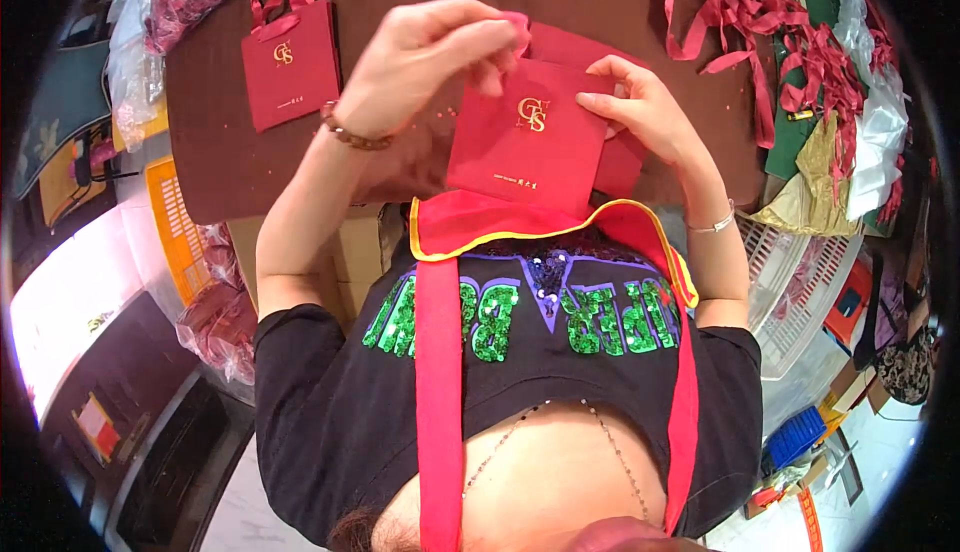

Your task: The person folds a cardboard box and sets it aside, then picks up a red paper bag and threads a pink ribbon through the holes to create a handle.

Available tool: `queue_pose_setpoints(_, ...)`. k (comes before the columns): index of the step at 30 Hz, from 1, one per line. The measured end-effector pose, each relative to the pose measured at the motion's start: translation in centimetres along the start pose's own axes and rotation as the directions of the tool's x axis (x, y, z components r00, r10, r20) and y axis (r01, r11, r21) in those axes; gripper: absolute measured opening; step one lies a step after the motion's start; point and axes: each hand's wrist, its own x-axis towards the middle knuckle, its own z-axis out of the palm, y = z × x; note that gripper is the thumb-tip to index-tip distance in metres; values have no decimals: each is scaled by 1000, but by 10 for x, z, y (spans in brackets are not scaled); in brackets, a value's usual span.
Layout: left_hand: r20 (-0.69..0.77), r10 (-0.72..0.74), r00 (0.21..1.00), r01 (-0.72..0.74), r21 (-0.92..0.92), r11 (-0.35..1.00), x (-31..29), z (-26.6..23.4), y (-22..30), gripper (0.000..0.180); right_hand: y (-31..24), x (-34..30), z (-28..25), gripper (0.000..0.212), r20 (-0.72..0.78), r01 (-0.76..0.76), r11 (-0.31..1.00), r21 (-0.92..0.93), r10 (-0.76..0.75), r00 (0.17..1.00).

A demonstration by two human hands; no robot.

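Note:
A red paper gift bag (530, 137) with a gold emblem rests on the brown table in front of my chest. My right hand (640, 107) grips its upper right edge, thumb on the front face. Above the bag's top left corner, my left hand (450, 47) is closed in a pinch on a red ribbon (519, 32). More red bag pieces (570, 45) lie behind and beneath this bag, partly covered by it. Where the ribbon runs below my left fingers is hidden.
At the table's left stands or lies another red bag (290, 67) with ribbon handles. Loose red ribbons (735, 22) heap at the right edge, near clear plastic (880, 152) and gold wrapping (815, 177). A white plastic crate (800, 292) sits below on the right, a yellow one (172, 222) on the left.

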Motion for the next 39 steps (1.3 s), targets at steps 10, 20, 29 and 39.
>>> queue_pose_setpoints(10, 166, 423, 891, -247, 958, 144, -8, 30, -48, 12, 6, 0, 2, 33, 2, 25, 999, 28, -25, 1000)
queue_pose_setpoints(20, 450, 540, 711, -608, 779, 153, -10, 35, -63, 17, 2, -3, 4, 30, -1, 31, 999, -28, -31, 1000)
queue_pose_setpoints(29, 182, 488, 853, -427, 782, 455, -5, 47, -59, 13, -3, -5, 4, 28, 11, 40, 999, 17, -41, 999)
queue_pose_setpoints(39, 191, 540, 820, -381, 886, 264, 2, 46, -69, 10, -7, -6, 5, 28, 19, 43, 999, -24, -42, 999)
